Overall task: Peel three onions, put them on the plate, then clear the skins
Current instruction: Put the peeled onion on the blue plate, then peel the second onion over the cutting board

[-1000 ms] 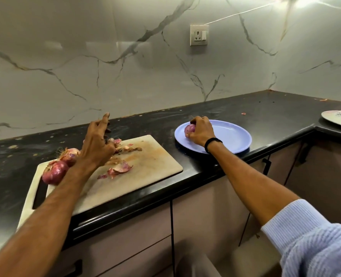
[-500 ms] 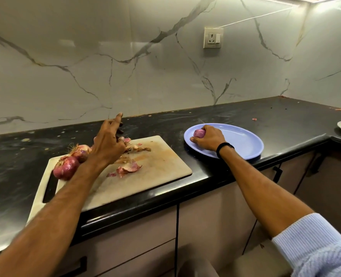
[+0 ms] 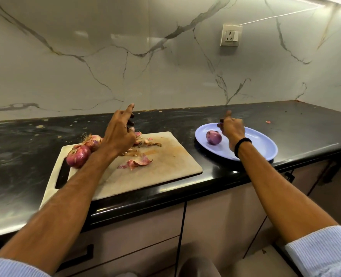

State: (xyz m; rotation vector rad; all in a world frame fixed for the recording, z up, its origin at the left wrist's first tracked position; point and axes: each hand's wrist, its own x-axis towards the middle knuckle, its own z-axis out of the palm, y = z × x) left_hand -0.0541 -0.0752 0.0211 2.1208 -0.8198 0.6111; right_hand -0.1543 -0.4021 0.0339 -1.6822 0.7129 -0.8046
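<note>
Progress: one onion of three looked peeled and plated, so about a third of the peeling seemed done, and no clearing had begun.
Peeled onion point(image 3: 213, 137): it sat smooth and purple on the left part of the blue plate point(image 3: 265, 154), right of centre in the frame.
Right hand point(image 3: 232, 127): it hovered over the plate just right of the peeled onion, apart from it. Its fingers point(image 3: 228, 114) were loosely curled with one lifted, and they held nothing.
Left hand point(image 3: 119, 134): it was raised above the far edge of the cutting board point(image 3: 165, 166), mid-frame. The forefinger point(image 3: 130, 107) was straight and pointed up. The other fingers curled behind the back of the hand, so I could not tell whether they pinched anything.
Unpeeled onions point(image 3: 78, 155): two in papery skin lay touching each other at the board's left end, by the handle slot and partly behind the left forearm.
Skins point(image 3: 137, 161): one larger curl lay mid-board and smaller scraps lay along the far edge under the left hand. A fleck point(image 3: 267, 122) lay on the black surface point(image 3: 285, 108) beyond the plate, at the right of the frame.
Left to do: two onions remained to peel and plate, then the skins to gather from board and surface.
Likely next step: the left hand was nearest the unpeeled pair, so taking one up seemed the natural move.
</note>
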